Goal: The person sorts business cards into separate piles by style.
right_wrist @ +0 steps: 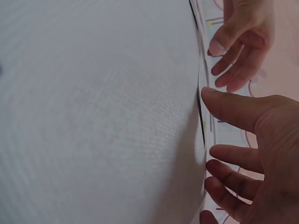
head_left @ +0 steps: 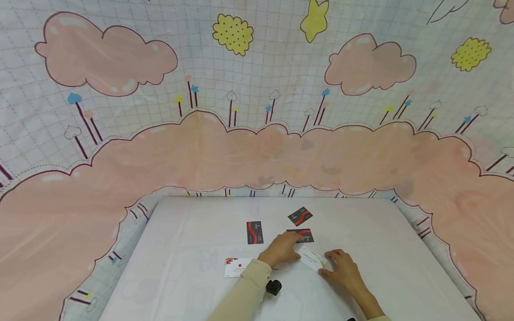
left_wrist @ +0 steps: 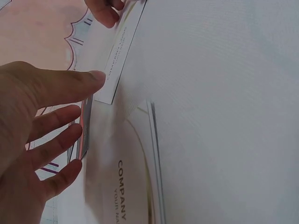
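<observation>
On the white tablecloth (head_left: 192, 249) lie several business cards. My left hand (head_left: 286, 248), in a beige sleeve, reaches forward with straight fingers, and its fingertips touch a black and red card (head_left: 305, 235). In the left wrist view the left hand (left_wrist: 42, 121) is spread, its thumb against the edge of a white and green card (left_wrist: 119, 56). My right hand (head_left: 342, 268) rests its fingers on that white and green card (head_left: 312, 258). In the right wrist view the right hand (right_wrist: 243, 140) is spread beside a card edge (right_wrist: 202, 112). Neither hand grips anything.
Two more black and red cards (head_left: 254, 232) (head_left: 300, 216) lie farther back. A white card with a red flower (head_left: 237, 266) sits left of my left forearm. A white card printed COMPANY (left_wrist: 126, 186) lies near my left wrist. A cartoon cloud backdrop (head_left: 257, 147) surrounds the table.
</observation>
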Available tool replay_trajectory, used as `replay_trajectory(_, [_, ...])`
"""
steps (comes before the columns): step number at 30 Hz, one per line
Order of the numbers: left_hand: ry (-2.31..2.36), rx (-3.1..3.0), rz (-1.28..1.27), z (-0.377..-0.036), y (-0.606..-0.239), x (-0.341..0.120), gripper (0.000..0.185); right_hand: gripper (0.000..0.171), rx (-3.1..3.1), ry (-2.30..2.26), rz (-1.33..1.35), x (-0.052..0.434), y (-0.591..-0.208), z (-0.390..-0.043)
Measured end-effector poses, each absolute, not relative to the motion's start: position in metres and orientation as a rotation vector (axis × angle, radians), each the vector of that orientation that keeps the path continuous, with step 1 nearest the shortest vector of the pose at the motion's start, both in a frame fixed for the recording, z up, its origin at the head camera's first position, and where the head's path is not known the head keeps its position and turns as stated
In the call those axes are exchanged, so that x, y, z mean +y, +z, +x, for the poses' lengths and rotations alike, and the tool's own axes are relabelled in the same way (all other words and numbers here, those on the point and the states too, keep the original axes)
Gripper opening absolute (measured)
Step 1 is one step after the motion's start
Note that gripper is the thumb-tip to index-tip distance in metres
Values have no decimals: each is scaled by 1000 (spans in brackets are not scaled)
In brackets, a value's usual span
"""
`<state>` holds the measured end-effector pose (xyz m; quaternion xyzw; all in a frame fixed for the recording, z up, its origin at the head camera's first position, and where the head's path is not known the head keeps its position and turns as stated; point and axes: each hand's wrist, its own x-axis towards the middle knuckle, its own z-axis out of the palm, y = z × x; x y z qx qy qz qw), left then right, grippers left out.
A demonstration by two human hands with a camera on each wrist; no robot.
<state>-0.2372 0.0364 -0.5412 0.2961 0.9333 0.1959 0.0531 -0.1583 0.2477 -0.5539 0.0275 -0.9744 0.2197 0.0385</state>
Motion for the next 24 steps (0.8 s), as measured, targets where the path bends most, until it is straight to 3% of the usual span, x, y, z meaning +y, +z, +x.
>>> replay_trajectory(24, [603,2789,928,-238,-548,42,63,42,-2968,747,49,246,-556,-155])
